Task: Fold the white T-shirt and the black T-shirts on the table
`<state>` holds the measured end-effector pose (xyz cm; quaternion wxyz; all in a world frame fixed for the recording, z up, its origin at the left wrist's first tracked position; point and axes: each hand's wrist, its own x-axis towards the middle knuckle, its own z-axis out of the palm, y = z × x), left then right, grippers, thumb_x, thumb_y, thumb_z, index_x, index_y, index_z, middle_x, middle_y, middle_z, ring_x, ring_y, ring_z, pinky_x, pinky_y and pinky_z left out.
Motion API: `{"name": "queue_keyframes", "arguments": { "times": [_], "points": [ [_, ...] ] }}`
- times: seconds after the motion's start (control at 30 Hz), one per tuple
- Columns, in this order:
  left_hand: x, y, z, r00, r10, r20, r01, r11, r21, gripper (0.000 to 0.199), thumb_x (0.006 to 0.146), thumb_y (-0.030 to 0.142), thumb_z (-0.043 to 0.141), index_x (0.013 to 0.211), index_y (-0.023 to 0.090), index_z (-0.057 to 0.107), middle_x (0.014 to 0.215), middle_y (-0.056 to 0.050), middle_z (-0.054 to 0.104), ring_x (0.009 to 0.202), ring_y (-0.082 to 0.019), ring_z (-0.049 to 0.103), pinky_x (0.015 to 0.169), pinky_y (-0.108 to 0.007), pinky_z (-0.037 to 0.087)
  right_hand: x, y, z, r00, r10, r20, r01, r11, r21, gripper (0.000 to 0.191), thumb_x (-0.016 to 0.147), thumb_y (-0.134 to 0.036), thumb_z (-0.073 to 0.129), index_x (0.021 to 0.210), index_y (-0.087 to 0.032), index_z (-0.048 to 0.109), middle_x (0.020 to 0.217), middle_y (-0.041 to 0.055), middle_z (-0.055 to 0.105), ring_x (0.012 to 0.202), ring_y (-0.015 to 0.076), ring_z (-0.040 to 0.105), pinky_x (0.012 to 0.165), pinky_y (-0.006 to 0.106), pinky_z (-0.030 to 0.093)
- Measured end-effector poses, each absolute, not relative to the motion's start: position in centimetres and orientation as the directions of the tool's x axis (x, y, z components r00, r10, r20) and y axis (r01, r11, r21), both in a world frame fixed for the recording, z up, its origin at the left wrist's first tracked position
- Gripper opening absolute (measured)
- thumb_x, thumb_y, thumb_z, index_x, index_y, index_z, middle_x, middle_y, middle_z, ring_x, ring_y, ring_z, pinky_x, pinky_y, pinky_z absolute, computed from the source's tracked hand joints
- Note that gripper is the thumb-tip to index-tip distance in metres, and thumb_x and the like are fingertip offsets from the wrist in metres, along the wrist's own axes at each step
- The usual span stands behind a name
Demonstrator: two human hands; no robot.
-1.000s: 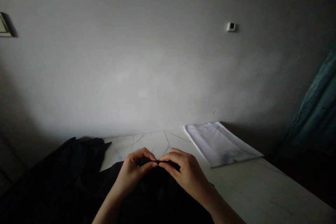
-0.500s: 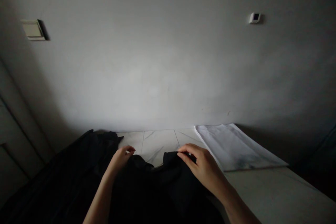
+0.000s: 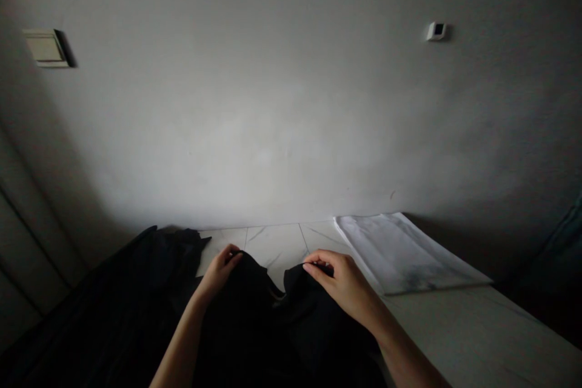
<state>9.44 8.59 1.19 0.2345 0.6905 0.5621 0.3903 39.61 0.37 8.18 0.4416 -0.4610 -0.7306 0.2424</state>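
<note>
A black garment hangs between my two hands, its upper edge dipping in the middle; what kind of garment it is I cannot make out in the dim light. My left hand is closed, pinching one upper corner between thumb and fingers. With thumb and forefinger, my right hand grips the other raised part of that edge. The lower part of the cloth runs out of view at the bottom.
More dark cloth lies heaped at the left. A folded white cloth with a grey print rests at the right on the marble-patterned surface. Behind stands a grey wall bearing a switch and a small white device.
My left hand has taken hold of the garment's left upper edge and lifted it; before, its fingers were beside the cloth. My right hand keeps its pinch. The view has shifted slightly.
</note>
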Motion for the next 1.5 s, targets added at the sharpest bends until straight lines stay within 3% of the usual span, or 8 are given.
{"name": "queue_keyframes", "arguments": {
  "times": [0.17, 0.3, 0.57, 0.67, 0.8, 0.93, 1.23, 1.5],
  "points": [
    [14.0, 3.9, 7.2, -0.114, 0.957, 0.266, -0.102, -0.278, 0.955, 0.047, 0.067, 0.06, 0.074, 0.091, 0.024, 0.056, 0.071, 0.005, 0.057, 0.062, -0.011, 0.053, 0.056, -0.019, 0.044, 38.6, -0.1, 8.6, -0.286, 0.906, 0.313, 0.257, 0.387, -0.885, 0.014, 0.082, -0.03, 0.064, 0.085, -0.02, 0.074, 0.086, 0.0038, 0.075, 0.085, 0.0192, 0.068, 0.079, 0.029, 0.05],
    [17.5, 0.4, 9.4, -0.044, 0.98, 0.196, -0.283, -0.201, 0.938, 0.046, 0.069, 0.055, 0.077, 0.094, 0.027, 0.052, 0.065, 0.008, 0.057, 0.054, -0.01, 0.051, 0.051, -0.018, 0.042, 37.9, -0.8, 8.6, -0.292, 0.934, 0.207, 0.158, 0.261, -0.952, 0.026, 0.072, -0.04, 0.077, 0.088, -0.019, 0.075, 0.08, 0.0023, 0.071, 0.076, 0.0162, 0.063, 0.069, 0.026, 0.046],
    [19.4, -1.0, 10.0, -0.02, 0.881, 0.473, 0.016, -0.473, 0.881, 0.027, 0.084, 0.048, 0.063, 0.086, 0.023, 0.053, 0.086, -0.001, 0.069, 0.076, -0.016, 0.061, 0.068, -0.025, 0.05, 37.5, -2.3, 9.7, -0.421, 0.906, 0.05, -0.313, -0.094, -0.945, 0.047, 0.059, -0.057, 0.084, 0.082, -0.016, 0.075, 0.069, -0.0006, 0.065, 0.061, 0.0106, 0.057, 0.061, 0.024, 0.043],
    [19.3, -1.0, 10.0, -0.033, 0.822, 0.569, 0.218, -0.55, 0.807, 0.021, 0.085, 0.043, 0.061, 0.084, 0.022, 0.059, 0.081, -0.001, 0.067, 0.076, -0.017, 0.061, 0.069, -0.026, 0.05, 36.9, -2.3, 9.6, -0.385, 0.922, -0.043, -0.296, -0.167, -0.94, 0.044, 0.043, -0.042, 0.093, 0.074, -0.017, 0.074, 0.07, -0.0001, 0.069, 0.063, 0.0117, 0.06, 0.064, 0.024, 0.045],
    [18.1, -0.9, 10.3, -0.037, 0.715, 0.698, 0.476, -0.601, 0.642, 0.012, 0.08, 0.036, 0.065, 0.083, 0.024, 0.064, 0.076, 0.001, 0.066, 0.069, -0.016, 0.06, 0.065, -0.026, 0.049, 37.2, -1.6, 9.2, -0.323, 0.936, -0.139, -0.276, -0.233, -0.933, 0.039, 0.046, -0.044, 0.092, 0.063, -0.017, 0.069, 0.062, -0.0012, 0.066, 0.054, 0.0101, 0.056, 0.056, 0.023, 0.042],
    [16.3, -0.6, 11.2, 0.14, 0.647, 0.749, 0.531, -0.688, 0.494, 0.016, 0.078, 0.035, 0.069, 0.093, 0.029, 0.072, 0.076, 0.001, 0.065, 0.068, -0.016, 0.06, 0.064, -0.026, 0.049, 38.9, -0.7, 10.0, -0.159, 0.985, -0.073, -0.378, -0.129, -0.917, 0.039, 0.051, -0.049, 0.089, 0.062, -0.019, 0.066, 0.059, -0.0032, 0.063, 0.053, 0.0101, 0.054, 0.056, 0.023, 0.042],
    [16.9, -1.1, 11.8, 0.197, 0.759, 0.621, 0.509, -0.62, 0.597, 0.016, 0.079, 0.041, 0.066, 0.075, 0.028, 0.073, 0.074, -0.002, 0.066, 0.069, -0.018, 0.061, 0.063, -0.028, 0.051, 39.3, -0.8, 10.7, -0.145, 0.989, 0.022, -0.336, -0.028, -0.941, 0.041, 0.055, -0.049, 0.087, 0.06, -0.018, 0.06, 0.057, -0.0048, 0.057, 0.055, 0.0087, 0.05, 0.057, 0.023, 0.039],
    [17.5, -1.6, 11.7, 0.195, 0.823, 0.533, 0.354, -0.566, 0.745, 0.02, 0.084, 0.041, 0.059, 0.079, 0.023, 0.065, 0.074, -0.002, 0.064, 0.072, -0.017, 0.06, 0.065, -0.024, 0.049, 40.3, -1.2, 10.5, -0.072, 0.956, 0.283, 0.109, 0.29, -0.951, 0.039, 0.066, -0.05, 0.081, 0.085, -0.019, 0.066, 0.053, -0.0095, 0.038, 0.051, 0.0076, 0.034, 0.049, 0.022, 0.028]
  ]
}}
